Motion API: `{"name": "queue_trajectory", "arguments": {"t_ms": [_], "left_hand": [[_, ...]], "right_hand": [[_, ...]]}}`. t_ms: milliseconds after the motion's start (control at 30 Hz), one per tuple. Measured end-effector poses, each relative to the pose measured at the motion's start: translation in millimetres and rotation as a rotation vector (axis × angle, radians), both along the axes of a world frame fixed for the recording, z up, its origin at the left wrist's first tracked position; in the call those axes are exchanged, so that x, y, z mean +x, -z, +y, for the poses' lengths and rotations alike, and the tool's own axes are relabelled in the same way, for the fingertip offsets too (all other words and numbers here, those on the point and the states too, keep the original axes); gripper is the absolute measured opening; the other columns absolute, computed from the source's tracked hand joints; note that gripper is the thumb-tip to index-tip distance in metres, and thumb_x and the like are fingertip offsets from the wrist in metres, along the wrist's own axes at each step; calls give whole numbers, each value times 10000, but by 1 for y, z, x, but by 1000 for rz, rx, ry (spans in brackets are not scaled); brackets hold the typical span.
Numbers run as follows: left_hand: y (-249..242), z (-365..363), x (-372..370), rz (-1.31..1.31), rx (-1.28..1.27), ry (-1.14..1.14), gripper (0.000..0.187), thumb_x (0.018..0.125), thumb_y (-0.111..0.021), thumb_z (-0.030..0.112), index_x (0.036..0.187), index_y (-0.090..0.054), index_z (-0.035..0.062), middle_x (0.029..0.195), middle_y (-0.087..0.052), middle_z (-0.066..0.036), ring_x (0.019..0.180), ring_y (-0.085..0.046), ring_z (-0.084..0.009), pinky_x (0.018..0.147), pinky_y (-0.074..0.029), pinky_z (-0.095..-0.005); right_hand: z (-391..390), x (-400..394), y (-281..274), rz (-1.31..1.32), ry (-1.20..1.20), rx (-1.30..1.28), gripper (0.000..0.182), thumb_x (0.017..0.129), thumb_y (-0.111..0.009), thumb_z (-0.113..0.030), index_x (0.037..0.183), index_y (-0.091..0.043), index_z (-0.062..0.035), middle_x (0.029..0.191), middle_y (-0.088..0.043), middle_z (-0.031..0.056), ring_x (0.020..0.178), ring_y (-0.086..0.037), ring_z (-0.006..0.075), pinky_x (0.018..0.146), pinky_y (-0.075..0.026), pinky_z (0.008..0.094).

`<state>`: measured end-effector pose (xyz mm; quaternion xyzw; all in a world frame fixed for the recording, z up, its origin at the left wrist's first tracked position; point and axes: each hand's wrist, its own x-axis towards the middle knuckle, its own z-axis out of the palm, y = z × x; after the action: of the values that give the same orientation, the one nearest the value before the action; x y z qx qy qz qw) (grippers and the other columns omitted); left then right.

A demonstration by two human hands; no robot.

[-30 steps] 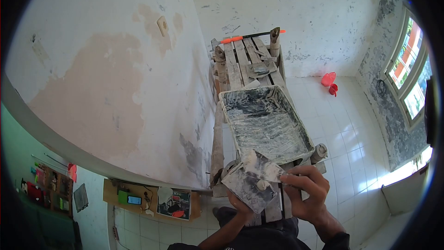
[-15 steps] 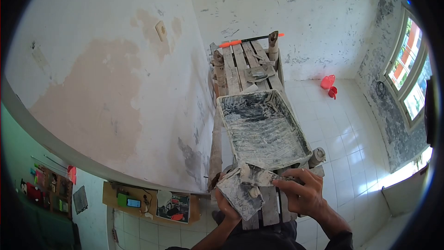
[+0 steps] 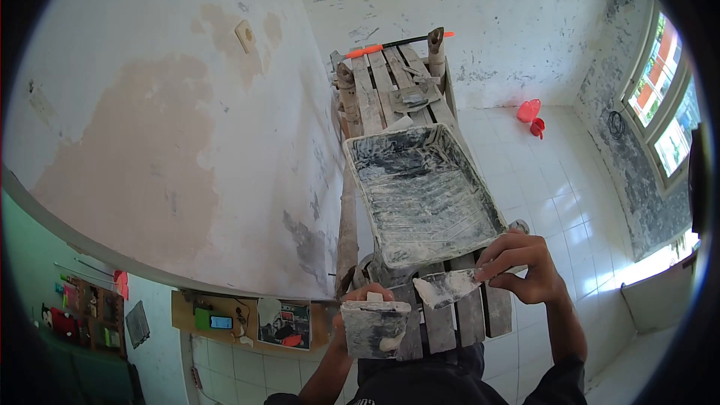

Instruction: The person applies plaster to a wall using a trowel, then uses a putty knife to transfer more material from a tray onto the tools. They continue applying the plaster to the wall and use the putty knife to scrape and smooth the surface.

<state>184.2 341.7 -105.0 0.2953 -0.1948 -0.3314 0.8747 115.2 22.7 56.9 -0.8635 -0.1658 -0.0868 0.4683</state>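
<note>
My left hand [image 3: 365, 292] is closed around a square, plaster-smeared putty scraper [image 3: 369, 328]. A pale lump of filler [image 3: 391, 343] sticks near its lower right corner. My right hand [image 3: 523, 262] pinches a smaller putty knife [image 3: 444, 288] by its right end, and its blade, coated in whitish filler, points left toward the scraper. A gap separates the two tools. Just beyond both hands is a tray [image 3: 431, 214] with a ribbed floor, streaked with grey and white filler.
The tray rests on a wooden slatted bench [image 3: 373, 79] with bamboo posts. On it lie another smeared plate [image 3: 415, 97] and an orange-and-black long-handled tool [image 3: 367, 51]. A patched wall [image 3: 135, 150] rises at left. A red dipper [image 3: 538, 127] stands on the tiled floor.
The two tools were touching and are now apart. My right hand has moved right and up with the putty knife; the left scraper has shifted left and turned level. The view has tilted slightly.
</note>
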Motion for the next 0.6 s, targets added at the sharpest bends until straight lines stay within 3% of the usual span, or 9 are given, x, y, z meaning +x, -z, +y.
{"name": "queue_trajectory", "arguments": {"t_ms": [233, 333, 433, 500, 533, 600], "left_hand": [[-3, -1, 2, 40, -117, 183, 983, 670, -752, 785, 1094, -615, -91, 1010, -649, -138, 895, -663, -185, 775, -552, -283], [-1, 3, 0, 85, 51, 198, 992, 668, -748, 791, 1095, -617, -95, 989, -659, -133, 897, -686, -195, 788, -570, -291], [0, 7, -1, 160, 207, 267, 966, 696, -769, 736, 1140, -601, -106, 1022, -670, -142, 951, -701, -201, 831, -590, -317], [-7, 1, -4, 297, -209, 353, 824, 799, -752, 593, 1211, -578, -100, 1133, -656, -171, 1042, -690, -194, 886, -594, -333], [-4, 2, -4, 302, -209, 351, 824, 799, -752, 593, 1211, -578, -100, 1133, -656, -171, 1042, -690, -194, 886, -594, -333], [3, 7, -3, 422, -218, 415, 658, 910, -674, 444, 1306, -546, -66, 1231, -624, -187, 1111, -675, -231, 930, -595, -362]], "right_hand": [[-4, 12, 1, 5, -156, -88, 350, 683, -850, -30, 967, -835, -234, 959, -750, -41, 889, -674, 126, 833, -424, 324], [-3, 18, 7, -4, -200, -84, 324, 708, -851, -39, 962, -833, -240, 970, -752, -48, 871, -668, 120, 816, -413, 321], [-2, 23, 15, 22, -220, -52, 240, 723, -875, -101, 922, -840, -230, 964, -771, -38, 806, -638, 102, 770, -388, 335], [-1, 26, 21, 39, -229, 4, 246, 723, -870, -92, 927, -840, -226, 964, -770, -32, 804, -640, 107, 769, -388, 336], [-1, 27, 23, 44, -231, 6, 246, 723, -870, -92, 927, -840, -226, 964, -770, -32, 804, -640, 107, 769, -388, 336], [0, 29, 28, 81, -253, 36, 318, 705, -836, -14, 945, -831, -223, 1002, -754, -48, 886, -673, 134, 807, -426, 329]]}}
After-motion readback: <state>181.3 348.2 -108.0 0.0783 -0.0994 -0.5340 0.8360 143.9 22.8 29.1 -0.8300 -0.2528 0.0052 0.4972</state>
